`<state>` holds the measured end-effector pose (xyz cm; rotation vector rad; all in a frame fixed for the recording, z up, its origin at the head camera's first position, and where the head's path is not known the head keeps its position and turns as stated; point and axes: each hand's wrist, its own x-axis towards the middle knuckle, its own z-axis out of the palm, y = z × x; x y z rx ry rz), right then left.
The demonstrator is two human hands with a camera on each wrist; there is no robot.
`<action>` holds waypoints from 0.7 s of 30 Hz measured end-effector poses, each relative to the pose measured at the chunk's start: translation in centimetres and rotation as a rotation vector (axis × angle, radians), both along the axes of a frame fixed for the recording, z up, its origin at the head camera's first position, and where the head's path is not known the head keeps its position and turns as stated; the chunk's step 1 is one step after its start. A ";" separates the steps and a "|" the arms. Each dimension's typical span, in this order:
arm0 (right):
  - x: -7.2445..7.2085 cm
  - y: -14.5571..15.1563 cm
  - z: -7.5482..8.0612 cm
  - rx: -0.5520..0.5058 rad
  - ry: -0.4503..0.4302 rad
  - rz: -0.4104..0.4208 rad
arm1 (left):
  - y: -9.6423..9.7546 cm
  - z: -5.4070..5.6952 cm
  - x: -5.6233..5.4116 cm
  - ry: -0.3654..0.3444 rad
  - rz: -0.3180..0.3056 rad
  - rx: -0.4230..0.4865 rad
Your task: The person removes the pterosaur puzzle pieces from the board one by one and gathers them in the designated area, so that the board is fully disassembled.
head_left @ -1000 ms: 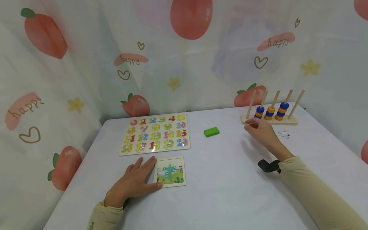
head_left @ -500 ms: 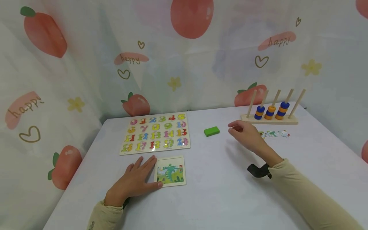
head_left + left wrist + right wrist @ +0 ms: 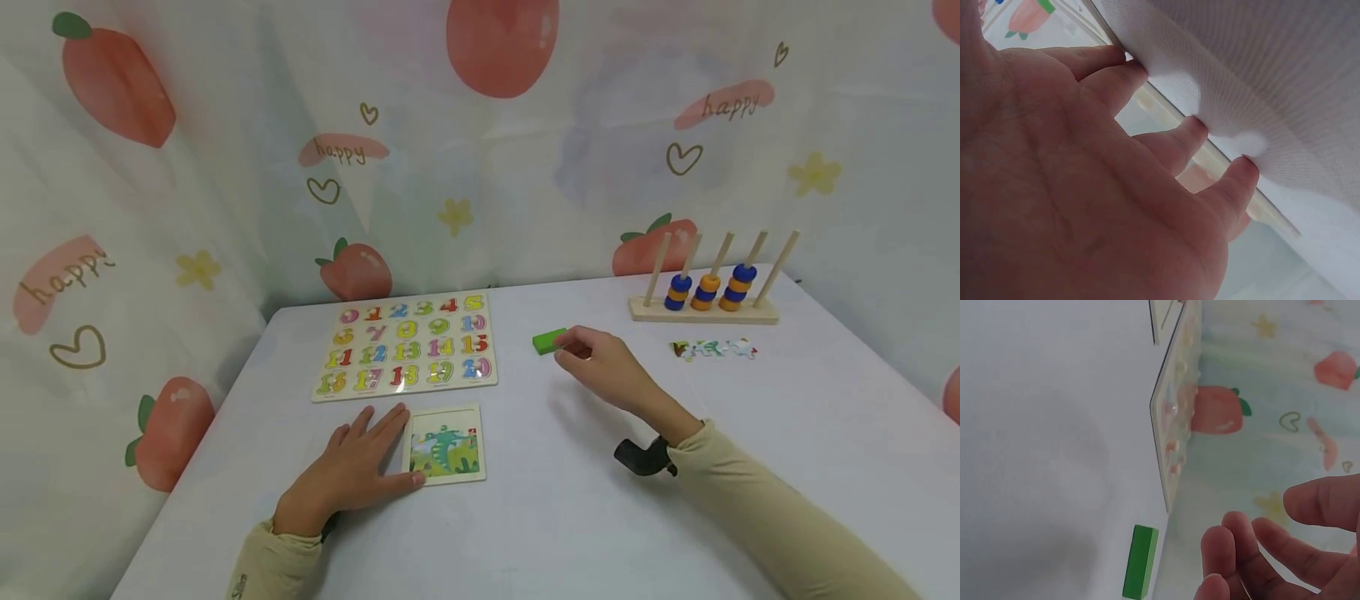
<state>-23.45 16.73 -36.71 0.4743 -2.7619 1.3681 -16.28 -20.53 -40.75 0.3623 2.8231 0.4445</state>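
Observation:
My left hand (image 3: 348,471) rests palm down on the table with its fingers spread. Its thumb touches the lower left corner of a small framed picture puzzle (image 3: 467,483) that shows a green dinosaur; the top strip of its picture area is pale and bare. The left wrist view shows the underside of this hand (image 3: 1079,169), fingertips against the white surface. My right hand (image 3: 611,371) is raised over the table with loosely bent fingers and nothing between them. In the head view its fingertips overlap the right end of a green block (image 3: 547,342). The right wrist view shows that block (image 3: 1139,562) apart from the fingers.
A number puzzle board (image 3: 405,350) lies behind the left hand. At the back right stands a wooden peg stand (image 3: 701,312) with blue and orange rings on three pegs. Several jigsaw pieces (image 3: 712,349) lie in a row before it. A fruit-print cloth (image 3: 517,167) hangs behind.
My right hand has moved left and toward me, from in front of the peg stand to the green block, uncovering the row of jigsaw pieces. The left hand has stayed put.

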 end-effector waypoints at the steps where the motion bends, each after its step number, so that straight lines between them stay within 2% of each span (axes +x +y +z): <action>1: 0.1 -0.3 0.0 0.001 0.000 0.008 | 0.0 0.0 0.0 0.001 0.000 -0.003; 9: 0.7 -3.3 -0.1 -0.006 -0.016 0.064 | 0.0 0.0 0.0 0.002 0.000 -0.013; 21: 1.8 -7.7 -0.3 -0.008 -0.028 0.237 | 0.1 0.0 0.0 0.010 0.000 -0.018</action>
